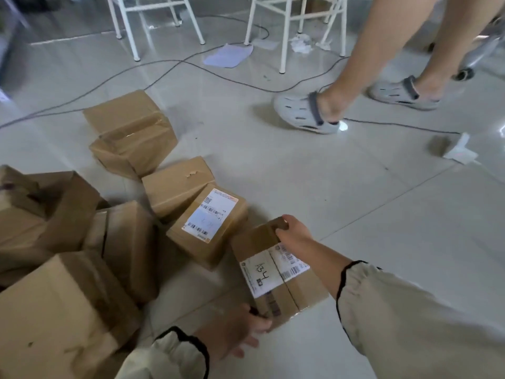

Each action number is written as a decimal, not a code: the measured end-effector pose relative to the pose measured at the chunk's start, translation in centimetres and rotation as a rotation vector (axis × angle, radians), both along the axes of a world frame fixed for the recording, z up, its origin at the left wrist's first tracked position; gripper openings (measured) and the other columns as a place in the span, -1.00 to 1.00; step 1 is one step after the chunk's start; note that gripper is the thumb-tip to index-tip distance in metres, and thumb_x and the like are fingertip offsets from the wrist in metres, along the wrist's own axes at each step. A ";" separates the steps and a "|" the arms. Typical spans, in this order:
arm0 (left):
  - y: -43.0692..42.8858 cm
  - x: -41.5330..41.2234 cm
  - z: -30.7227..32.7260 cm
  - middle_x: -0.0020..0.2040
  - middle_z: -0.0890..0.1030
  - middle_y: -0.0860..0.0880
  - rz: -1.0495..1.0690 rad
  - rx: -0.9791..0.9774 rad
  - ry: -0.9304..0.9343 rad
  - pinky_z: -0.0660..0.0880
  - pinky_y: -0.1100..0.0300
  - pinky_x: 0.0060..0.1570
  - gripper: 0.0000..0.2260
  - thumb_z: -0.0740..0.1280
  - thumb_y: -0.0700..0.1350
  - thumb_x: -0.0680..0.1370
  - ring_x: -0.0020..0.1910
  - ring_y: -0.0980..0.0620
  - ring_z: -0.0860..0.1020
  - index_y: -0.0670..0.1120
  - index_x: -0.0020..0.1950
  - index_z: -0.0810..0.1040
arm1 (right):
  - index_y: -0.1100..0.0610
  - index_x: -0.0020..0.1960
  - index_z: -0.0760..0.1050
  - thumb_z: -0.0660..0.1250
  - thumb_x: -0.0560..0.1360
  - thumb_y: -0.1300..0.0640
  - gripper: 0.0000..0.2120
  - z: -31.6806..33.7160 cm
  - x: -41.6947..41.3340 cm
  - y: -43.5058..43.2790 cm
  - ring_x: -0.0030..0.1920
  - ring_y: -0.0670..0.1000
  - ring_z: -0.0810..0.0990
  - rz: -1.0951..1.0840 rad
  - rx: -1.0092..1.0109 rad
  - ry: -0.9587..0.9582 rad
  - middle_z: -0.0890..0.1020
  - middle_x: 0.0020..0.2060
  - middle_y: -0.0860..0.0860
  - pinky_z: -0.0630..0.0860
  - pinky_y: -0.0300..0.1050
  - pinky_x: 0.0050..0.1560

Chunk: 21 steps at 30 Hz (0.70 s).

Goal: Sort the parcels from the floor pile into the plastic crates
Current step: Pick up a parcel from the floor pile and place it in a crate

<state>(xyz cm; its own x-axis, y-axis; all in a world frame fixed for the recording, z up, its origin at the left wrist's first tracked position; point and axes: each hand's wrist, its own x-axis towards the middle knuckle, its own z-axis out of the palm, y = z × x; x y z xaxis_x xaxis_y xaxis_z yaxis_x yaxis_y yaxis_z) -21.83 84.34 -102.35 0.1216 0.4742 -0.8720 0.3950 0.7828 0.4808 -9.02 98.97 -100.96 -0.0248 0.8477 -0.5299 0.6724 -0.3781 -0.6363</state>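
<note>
A small brown cardboard parcel with a white label marked "134" lies low over the floor at centre bottom. My right hand grips its far end, fingers curled over the top edge. My left hand holds its near end from below and the side. To the left lies the floor pile: a labelled parcel, a plain one, a taped larger box and several bigger boxes at the lower left. No plastic crate is in view.
Another person's legs in grey clogs step across the floor at upper right. Black cables trail over the tiles. White chair legs stand at the top, with paper scraps and a small white piece on the floor.
</note>
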 end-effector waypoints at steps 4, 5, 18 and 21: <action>-0.6 3.9 0.7 0.26 0.46 0.06 -0.051 -0.047 -0.174 0.52 0.21 -0.21 -0.57 0.31 0.00 0.57 -0.08 0.07 0.63 0.01 0.40 0.31 | 0.07 0.31 0.45 0.14 0.55 0.16 -0.65 -0.5 -1.0 -1.0 0.12 0.07 0.53 0.321 0.010 -0.094 0.54 0.18 0.06 0.47 -0.12 0.06; -0.4 4.0 0.9 0.29 0.46 0.01 -0.077 -0.102 -0.218 0.53 0.18 -0.21 -0.57 0.31 0.00 0.57 -0.07 0.03 0.63 -0.01 0.40 0.30 | 0.05 0.30 0.47 0.14 0.55 0.13 -0.65 -0.6 -1.0 -1.2 0.14 0.07 0.52 0.367 0.025 -0.106 0.54 0.20 0.04 0.47 -0.10 0.12; 2.6 -4.3 2.8 -0.03 0.49 -0.19 0.495 -0.117 0.188 0.53 0.06 -0.38 -0.58 0.38 0.19 0.47 -0.19 -0.22 0.52 -0.15 -0.02 0.41 | 0.15 0.14 0.53 0.28 0.52 -0.01 -0.70 -0.5 7.6 -1.9 0.00 0.07 0.52 -0.078 -0.348 0.045 0.57 0.05 0.08 0.49 -0.05 -0.02; 1.0 -3.2 2.6 0.17 0.45 -0.23 0.467 -0.249 0.012 0.55 -0.15 -0.26 -0.55 0.41 0.14 0.46 0.04 -0.33 0.49 -0.20 0.02 0.37 | 0.15 0.28 0.45 0.27 0.51 -0.10 -0.55 -0.7 6.9 -1.9 0.17 0.13 0.49 0.106 -0.344 -0.115 0.51 0.21 0.11 0.45 -0.05 0.01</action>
<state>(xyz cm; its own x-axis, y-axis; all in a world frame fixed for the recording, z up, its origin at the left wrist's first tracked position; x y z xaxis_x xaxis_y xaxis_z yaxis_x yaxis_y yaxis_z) -25.06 85.39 -99.74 -0.0636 0.2537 -0.9652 -0.0185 0.9667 0.2553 -2.10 97.03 -101.63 -0.0264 0.6159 -0.7874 0.7787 -0.4812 -0.4025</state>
